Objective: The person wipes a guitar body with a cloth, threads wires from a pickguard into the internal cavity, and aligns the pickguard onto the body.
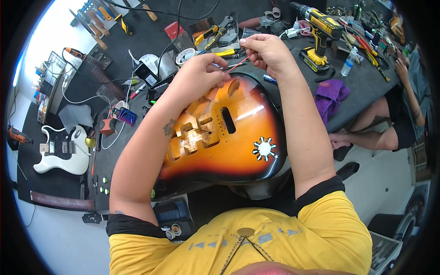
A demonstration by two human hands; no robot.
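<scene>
A thin red wire (pixel 238 64) stretches between my two hands, above the upper edge of an electric guitar body (pixel 256 119). My left hand (pixel 199 75) is closed, its fingertips pinching the wire's lower left end. The wire's other end meets the curled fingers of my right hand (pixel 270 55), whose thumb and forefinger are pressed together; exactly how it is gripped there is hidden. The guitar body is glossy orange with dark edges, has routed cavities and carries a white sun-shaped decal (pixel 264 149). It lies close in front of me, partly covered by my left forearm.
A yellow-black cordless drill (pixel 321 34) stands at the back right, near a small clear bottle (pixel 349 62) and a purple cloth (pixel 331 97). Pliers and cables crowd the far bench. A white guitar body (pixel 73 158) lies left. Another person (pixel 405 105) sits at right.
</scene>
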